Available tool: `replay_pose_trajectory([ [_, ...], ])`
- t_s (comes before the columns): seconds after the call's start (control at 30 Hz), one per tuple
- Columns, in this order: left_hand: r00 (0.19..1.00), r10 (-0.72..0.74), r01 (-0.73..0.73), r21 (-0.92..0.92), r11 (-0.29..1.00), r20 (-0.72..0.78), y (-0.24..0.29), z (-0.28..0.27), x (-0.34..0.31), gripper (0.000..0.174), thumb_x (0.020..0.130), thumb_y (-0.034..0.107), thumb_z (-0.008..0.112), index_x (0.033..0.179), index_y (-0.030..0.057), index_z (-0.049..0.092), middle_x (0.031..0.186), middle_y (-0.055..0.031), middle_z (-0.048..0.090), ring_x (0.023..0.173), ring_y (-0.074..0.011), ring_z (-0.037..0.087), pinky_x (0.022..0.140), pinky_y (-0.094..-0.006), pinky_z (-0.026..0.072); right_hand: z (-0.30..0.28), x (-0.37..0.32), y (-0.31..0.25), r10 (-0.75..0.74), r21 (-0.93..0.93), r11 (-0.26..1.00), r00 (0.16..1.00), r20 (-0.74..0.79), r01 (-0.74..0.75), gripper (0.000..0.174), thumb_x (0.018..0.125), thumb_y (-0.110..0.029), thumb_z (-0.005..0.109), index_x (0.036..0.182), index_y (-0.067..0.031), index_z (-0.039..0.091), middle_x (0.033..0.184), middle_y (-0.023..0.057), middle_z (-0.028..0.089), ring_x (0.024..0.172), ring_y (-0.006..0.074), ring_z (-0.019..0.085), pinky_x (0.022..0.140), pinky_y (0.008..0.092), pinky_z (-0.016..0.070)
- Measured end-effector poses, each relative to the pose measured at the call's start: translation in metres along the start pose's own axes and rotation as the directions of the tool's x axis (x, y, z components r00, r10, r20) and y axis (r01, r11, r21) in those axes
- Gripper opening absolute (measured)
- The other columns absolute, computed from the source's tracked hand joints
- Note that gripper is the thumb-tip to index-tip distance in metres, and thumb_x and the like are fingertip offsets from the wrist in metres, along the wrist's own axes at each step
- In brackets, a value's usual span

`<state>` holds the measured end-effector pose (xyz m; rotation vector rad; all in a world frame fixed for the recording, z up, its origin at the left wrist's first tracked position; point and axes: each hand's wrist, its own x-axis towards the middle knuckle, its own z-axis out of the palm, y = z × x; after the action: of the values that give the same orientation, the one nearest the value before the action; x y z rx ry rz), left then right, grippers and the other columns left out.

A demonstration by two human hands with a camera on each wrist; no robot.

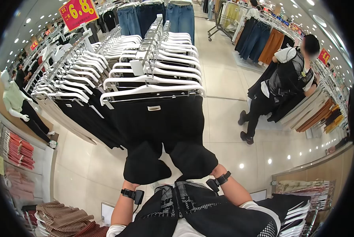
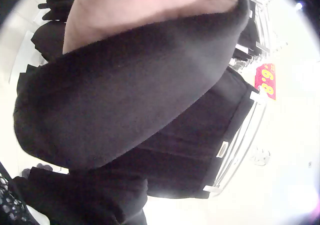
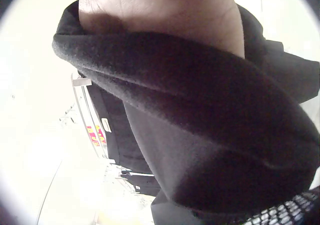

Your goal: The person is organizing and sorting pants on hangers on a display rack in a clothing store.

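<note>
A pair of black trousers [image 1: 157, 122] hangs by clips from a white hanger [image 1: 153, 90] at the front of the rack. Its two legs are raised toward the person's body. Black cloth of one leg covers my left hand [image 2: 150, 10] past the heel of the palm, so the fingers are hidden. My right hand [image 3: 165, 10] likewise disappears under the edge of the other leg [image 3: 200, 95], with just the wrist and lower palm showing. A small light label [image 1: 154, 108] sits at the waistband. Whether the fingers grip the cloth I cannot tell.
More white hangers [image 1: 177, 59] with dark garments fill the rack behind. A second row of trousers [image 1: 82, 118] hangs at left, near a mannequin [image 1: 16, 98]. Another person [image 1: 287, 79] stands at right by a clothes rack. Folded checked garments [image 1: 62, 217] lie at lower left.
</note>
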<state>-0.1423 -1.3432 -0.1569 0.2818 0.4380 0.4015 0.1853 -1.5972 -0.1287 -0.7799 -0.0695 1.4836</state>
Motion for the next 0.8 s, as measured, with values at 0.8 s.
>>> replay_pose_trajectory([
  [0.8,0.960,-0.274,0.269,0.081,0.960,0.065,0.121,-0.068,0.012,0.050,0.107,0.034,0.052,0.150,0.0071,0.048,0.147,-0.0120,0.057,0.128,-0.0276,0.061,0.109,-0.0434,0.0509,0.098,0.052,0.090,-0.122,0.068,0.989,0.984,-0.130,0.131,0.055,0.107,-0.040,0.052,0.149,-0.0045,0.049,0.146,0.0086,0.059,0.127,0.0202,0.062,0.109,0.0365,0.0505],
])
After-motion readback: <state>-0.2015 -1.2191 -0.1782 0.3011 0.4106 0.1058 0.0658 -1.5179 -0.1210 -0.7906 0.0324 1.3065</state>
